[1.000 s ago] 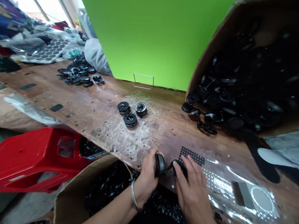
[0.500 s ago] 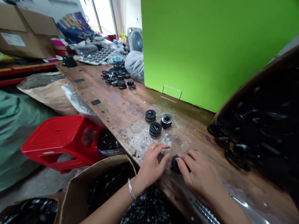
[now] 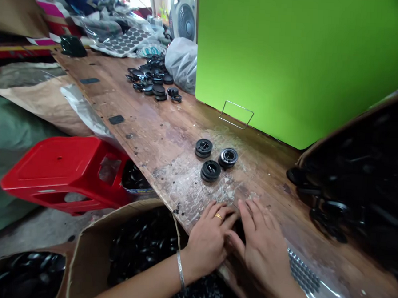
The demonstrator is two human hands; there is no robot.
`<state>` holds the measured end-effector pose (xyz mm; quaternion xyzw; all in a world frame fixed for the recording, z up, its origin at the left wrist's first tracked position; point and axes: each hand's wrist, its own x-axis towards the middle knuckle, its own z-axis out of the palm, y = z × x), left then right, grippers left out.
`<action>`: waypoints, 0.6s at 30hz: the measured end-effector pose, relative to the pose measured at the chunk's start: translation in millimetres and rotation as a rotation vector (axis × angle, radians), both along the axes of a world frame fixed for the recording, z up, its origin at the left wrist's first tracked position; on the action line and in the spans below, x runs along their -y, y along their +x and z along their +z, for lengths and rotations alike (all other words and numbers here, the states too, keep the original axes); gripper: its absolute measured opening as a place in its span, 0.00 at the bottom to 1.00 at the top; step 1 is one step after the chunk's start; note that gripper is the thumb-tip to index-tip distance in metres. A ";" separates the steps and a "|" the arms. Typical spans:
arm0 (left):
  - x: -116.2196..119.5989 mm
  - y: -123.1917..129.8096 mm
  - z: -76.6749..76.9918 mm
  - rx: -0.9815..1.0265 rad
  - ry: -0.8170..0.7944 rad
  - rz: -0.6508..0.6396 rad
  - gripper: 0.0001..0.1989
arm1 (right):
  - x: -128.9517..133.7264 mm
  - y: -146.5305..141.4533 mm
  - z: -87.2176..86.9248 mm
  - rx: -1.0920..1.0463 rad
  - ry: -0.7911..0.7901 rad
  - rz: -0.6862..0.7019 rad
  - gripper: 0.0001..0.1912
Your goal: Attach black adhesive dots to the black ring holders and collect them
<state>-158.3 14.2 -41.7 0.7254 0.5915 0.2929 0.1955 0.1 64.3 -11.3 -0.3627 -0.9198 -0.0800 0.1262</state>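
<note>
My left hand (image 3: pixel 211 234), with a gold-coloured ring and a bracelet, has its fingers curled at the near edge of the wooden table. Close against it is my right hand (image 3: pixel 264 241), its fingers stretched forward and its thumb pointing toward the left hand. Dark space shows between the two, and whatever lies there is mostly hidden. Beyond the fingertips sit three round black plastic pieces, each like a small stacked disc: a left one (image 3: pixel 203 148), a front one (image 3: pixel 210 171) and a shinier right one (image 3: pixel 228 157).
A bright green panel (image 3: pixel 290 60) stands behind, a thin wire frame (image 3: pixel 236 114) at its foot. Black parts (image 3: pixel 152 75) lie heaped farther back. At right is a container of black parts (image 3: pixel 361 175). A cardboard box (image 3: pixel 90 254) and red stool (image 3: pixel 54 163) stand below left.
My hands have come together; the left one has moved right and its fingers have curled. The round black piece under my right hand is now hidden. The view has shifted.
</note>
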 end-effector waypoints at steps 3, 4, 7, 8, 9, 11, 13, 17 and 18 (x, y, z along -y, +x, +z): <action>1.8 0.0 -0.5 -0.005 -0.004 -0.006 0.27 | -5.4 2.7 -4.9 -0.014 -0.013 -0.004 0.33; 2.1 0.2 -0.8 -0.012 -0.004 -0.003 0.26 | -7.2 2.6 -6.3 -0.012 -0.027 -0.009 0.33; 1.4 1.1 -1.9 -0.042 0.009 0.021 0.26 | -13.8 -2.2 -12.3 0.019 -0.083 -0.032 0.32; 0.8 1.3 -2.3 -0.051 0.018 0.025 0.26 | -16.2 -4.9 -15.2 0.032 -0.099 -0.041 0.32; 0.3 1.5 -2.8 -0.057 0.028 0.022 0.26 | -18.2 -7.7 -18.4 0.038 -0.109 -0.054 0.32; -0.2 2.1 -4.1 -0.059 0.047 0.008 0.25 | -20.1 -12.0 -24.5 0.020 -0.103 -0.089 0.30; 0.4 3.5 -5.7 -0.047 0.067 0.009 0.20 | -18.4 -13.6 -28.7 -0.043 -0.076 -0.127 0.26; 1.4 2.8 -4.8 0.094 0.104 0.064 0.14 | -12.3 -9.4 -28.4 -0.235 -0.085 -0.103 0.13; 0.6 -0.2 -2.3 0.171 0.104 0.093 0.13 | -13.4 -8.4 -26.6 -0.268 -0.103 -0.062 0.12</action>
